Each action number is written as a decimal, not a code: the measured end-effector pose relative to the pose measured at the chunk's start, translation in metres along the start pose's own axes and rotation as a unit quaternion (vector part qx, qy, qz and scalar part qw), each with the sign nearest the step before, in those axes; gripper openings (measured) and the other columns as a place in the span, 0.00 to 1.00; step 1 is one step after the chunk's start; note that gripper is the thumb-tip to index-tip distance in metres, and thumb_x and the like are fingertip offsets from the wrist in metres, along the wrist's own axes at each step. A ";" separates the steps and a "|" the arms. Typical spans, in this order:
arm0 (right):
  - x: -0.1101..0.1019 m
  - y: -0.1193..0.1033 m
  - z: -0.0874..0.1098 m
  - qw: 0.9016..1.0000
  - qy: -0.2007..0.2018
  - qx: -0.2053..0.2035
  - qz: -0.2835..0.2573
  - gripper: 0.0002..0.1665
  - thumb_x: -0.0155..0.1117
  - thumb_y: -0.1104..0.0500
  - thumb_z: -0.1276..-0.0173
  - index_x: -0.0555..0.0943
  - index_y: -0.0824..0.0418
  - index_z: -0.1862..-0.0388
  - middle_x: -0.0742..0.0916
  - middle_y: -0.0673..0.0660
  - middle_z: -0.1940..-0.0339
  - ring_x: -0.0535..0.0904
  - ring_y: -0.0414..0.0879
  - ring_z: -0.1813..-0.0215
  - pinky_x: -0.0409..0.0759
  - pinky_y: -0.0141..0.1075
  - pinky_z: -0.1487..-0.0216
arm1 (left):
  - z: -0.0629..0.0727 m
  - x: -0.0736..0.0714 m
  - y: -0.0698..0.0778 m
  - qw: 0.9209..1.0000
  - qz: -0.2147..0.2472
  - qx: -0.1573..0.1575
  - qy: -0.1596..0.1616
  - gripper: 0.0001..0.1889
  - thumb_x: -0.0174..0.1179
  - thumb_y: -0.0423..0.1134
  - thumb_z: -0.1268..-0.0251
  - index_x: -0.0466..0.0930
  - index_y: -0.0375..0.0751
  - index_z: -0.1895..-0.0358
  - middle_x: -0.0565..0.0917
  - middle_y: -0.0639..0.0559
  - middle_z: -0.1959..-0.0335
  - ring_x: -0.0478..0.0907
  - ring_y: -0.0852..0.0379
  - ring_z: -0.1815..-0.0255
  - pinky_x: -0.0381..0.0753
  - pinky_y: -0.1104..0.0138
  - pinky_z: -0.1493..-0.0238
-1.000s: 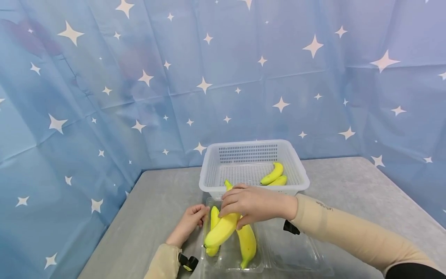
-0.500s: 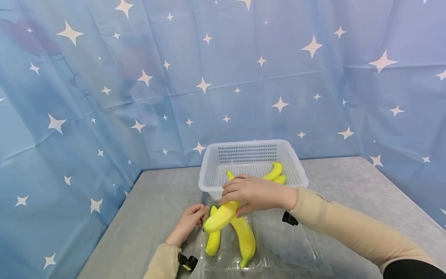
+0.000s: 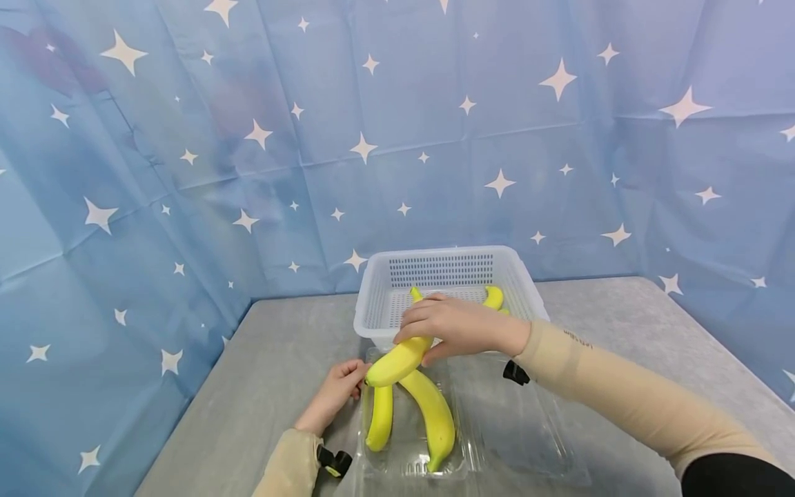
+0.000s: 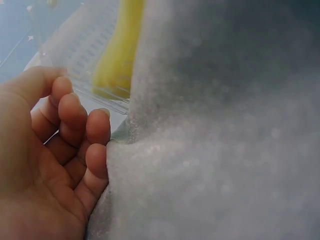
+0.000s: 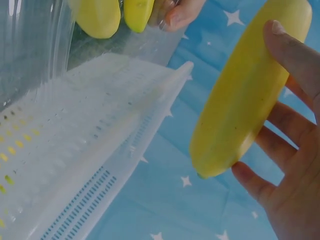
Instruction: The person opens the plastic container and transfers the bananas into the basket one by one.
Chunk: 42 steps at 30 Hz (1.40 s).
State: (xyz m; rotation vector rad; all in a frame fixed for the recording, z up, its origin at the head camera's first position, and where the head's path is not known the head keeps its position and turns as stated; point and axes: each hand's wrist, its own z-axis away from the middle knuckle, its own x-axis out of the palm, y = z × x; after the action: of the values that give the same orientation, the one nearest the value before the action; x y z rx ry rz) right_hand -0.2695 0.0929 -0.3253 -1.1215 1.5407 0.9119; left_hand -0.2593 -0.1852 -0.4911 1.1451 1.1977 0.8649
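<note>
My right hand (image 3: 456, 324) grips a yellow banana (image 3: 394, 364) from above, thumb on one side and fingers on the other. The banana is raised over the far end of a clear plastic clamshell container (image 3: 406, 452), its far tip overlapping the basket's front wall. Two more bananas lie in that container, a slim one (image 3: 380, 420) at left and a thicker one (image 3: 437, 421) at right. At the container's far left corner, my left hand (image 3: 338, 392) pinches the edge; in the left wrist view its thumb and forefinger (image 4: 62, 85) meet at the clear rim (image 4: 107, 102).
Behind the container stands a white perforated basket (image 3: 447, 253) with two bananas (image 3: 494, 297) at its right, partly hidden by my right hand. The clamshell's lid (image 3: 524, 435) lies opened flat to the right. A blue star-patterned curtain (image 3: 248, 172) backs the grey table (image 3: 248, 386).
My right hand has lifted the banana up and away toward the basket, off the two bananas in the container. The left hand has stayed at the container's edge.
</note>
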 end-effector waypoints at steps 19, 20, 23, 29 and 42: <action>-0.002 0.031 -0.002 0.999 -0.005 0.048 0.014 0.29 0.78 0.51 0.46 0.80 0.46 0.44 0.82 0.44 0.48 0.75 0.42 0.43 0.68 0.46 0.40 | -0.001 -0.001 0.003 1.000 0.000 0.001 -0.006 0.21 0.58 0.49 0.30 0.71 0.38 0.78 0.72 0.53 0.82 0.67 0.59 0.81 0.65 0.71 0.80; -0.003 0.033 -0.001 0.999 -0.004 0.051 0.014 0.29 0.78 0.51 0.46 0.80 0.47 0.44 0.82 0.45 0.48 0.75 0.43 0.43 0.69 0.46 0.41 | -0.001 -0.001 0.003 1.000 0.001 0.003 -0.008 0.21 0.58 0.49 0.30 0.71 0.38 0.78 0.72 0.53 0.82 0.67 0.59 0.81 0.65 0.71 0.80; -0.002 0.038 0.000 0.998 -0.005 0.063 0.008 0.29 0.78 0.52 0.46 0.80 0.47 0.44 0.82 0.45 0.47 0.75 0.44 0.44 0.69 0.47 0.42 | -0.001 -0.001 0.002 1.000 0.005 0.004 -0.009 0.20 0.58 0.47 0.30 0.71 0.38 0.78 0.72 0.53 0.82 0.67 0.59 0.81 0.66 0.71 0.78; -0.002 0.043 0.000 0.996 -0.012 0.084 -0.007 0.29 0.77 0.52 0.45 0.80 0.48 0.43 0.82 0.46 0.48 0.75 0.47 0.43 0.70 0.48 0.42 | 0.001 -0.001 0.005 1.000 0.010 -0.004 -0.008 0.20 0.56 0.43 0.28 0.71 0.32 0.76 0.72 0.52 0.81 0.66 0.58 0.80 0.66 0.70 0.77; 0.001 0.062 0.002 0.992 -0.027 0.123 -0.014 0.30 0.78 0.54 0.45 0.80 0.50 0.42 0.83 0.45 0.46 0.74 0.46 0.42 0.71 0.47 0.41 | 0.017 0.002 0.032 1.000 0.006 0.014 -0.011 0.19 0.55 0.40 0.27 0.70 0.29 0.75 0.72 0.53 0.81 0.66 0.59 0.81 0.66 0.70 0.78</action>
State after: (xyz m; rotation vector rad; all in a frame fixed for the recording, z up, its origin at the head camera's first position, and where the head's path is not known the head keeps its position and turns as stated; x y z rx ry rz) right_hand -0.3286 0.1123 -0.3254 -0.9318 1.5414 0.7069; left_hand -0.2401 -0.1796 -0.4610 1.1825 1.1888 0.8445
